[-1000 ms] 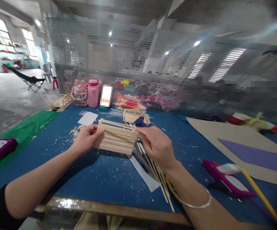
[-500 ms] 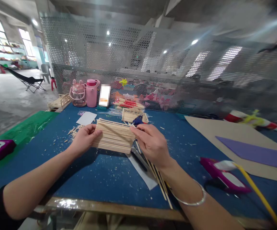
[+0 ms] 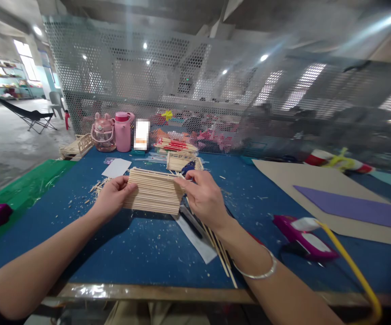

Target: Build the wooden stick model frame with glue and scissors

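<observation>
A panel of thin wooden sticks (image 3: 155,192), laid side by side, is held up above the blue table (image 3: 124,262). My left hand (image 3: 114,194) grips its left edge, thumb on the front face. At the upper right corner, my right hand (image 3: 204,194) pinches the panel between thumb and fingers. Below the right hand, several loose sticks (image 3: 221,253) and a dark-handled tool, perhaps a craft knife (image 3: 192,221), lie by a white paper strip (image 3: 204,250). Behind the panel sits a small stick-built frame (image 3: 173,161), with a dark blue object (image 3: 188,168) beside it.
Stick offcuts (image 3: 97,186) and a white paper (image 3: 117,167) lie at left. A pink bottle (image 3: 123,133) and a clear jug (image 3: 104,135) stand behind. At right are a purple glue-gun-like device (image 3: 304,239) with a yellow cord, and a purple sheet (image 3: 351,210) on beige board.
The view has turned slightly, so the scene shifts left in the picture. Both hands keep their hold on the stick panel, which looks almost the same.
</observation>
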{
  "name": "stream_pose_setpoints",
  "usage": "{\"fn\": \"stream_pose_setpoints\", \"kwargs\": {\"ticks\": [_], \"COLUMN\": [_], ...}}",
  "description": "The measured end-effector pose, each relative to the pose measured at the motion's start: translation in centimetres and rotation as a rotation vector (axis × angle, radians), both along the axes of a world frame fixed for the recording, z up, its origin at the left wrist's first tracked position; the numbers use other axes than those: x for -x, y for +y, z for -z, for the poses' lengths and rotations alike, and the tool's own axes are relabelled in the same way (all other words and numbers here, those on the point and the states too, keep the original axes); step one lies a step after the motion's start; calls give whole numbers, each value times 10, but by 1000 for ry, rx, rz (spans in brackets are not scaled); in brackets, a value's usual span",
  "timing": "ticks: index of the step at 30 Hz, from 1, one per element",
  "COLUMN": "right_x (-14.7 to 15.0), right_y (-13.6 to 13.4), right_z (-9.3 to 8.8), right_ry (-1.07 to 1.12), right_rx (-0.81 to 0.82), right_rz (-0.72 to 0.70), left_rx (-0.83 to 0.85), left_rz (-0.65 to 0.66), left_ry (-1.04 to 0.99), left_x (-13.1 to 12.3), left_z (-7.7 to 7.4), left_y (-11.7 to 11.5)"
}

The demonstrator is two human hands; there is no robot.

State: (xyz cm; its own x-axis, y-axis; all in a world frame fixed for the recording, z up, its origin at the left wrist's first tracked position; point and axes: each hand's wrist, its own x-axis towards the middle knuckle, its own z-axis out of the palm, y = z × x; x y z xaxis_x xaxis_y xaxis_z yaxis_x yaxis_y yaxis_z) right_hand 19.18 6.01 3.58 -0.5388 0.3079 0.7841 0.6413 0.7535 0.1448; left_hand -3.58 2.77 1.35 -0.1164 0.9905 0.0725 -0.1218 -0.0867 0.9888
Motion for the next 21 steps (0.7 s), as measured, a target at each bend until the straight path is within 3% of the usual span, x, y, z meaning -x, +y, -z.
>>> {"fn": "stream_pose_setpoints", "kwargs": {"ticks": [4, 6, 10, 13, 16, 21], "right_x": [-1, -2, -6, -8, -7, -6], "right_y": [1, 3, 13, 17, 14, 8], "right_z": [1, 2, 9, 12, 11, 8], "right_ry": [29, 157, 577, 659, 573, 454], "right_rx": [33, 91, 447, 680, 677, 563], "right_rz": [7, -6, -66, -144, -155, -32], "left_rx": [-4, -4, -7, 2, 19, 35], "left_rz": [-25, -27, -23, -23, -14, -13], "left_ry": [21, 28, 52, 62, 61, 74], "left_x": [0, 0, 1, 2, 3, 4], "left_z": [-1, -1, 1, 2, 5, 6], "left_y": [-1, -2, -2, -1, 1, 1]}}
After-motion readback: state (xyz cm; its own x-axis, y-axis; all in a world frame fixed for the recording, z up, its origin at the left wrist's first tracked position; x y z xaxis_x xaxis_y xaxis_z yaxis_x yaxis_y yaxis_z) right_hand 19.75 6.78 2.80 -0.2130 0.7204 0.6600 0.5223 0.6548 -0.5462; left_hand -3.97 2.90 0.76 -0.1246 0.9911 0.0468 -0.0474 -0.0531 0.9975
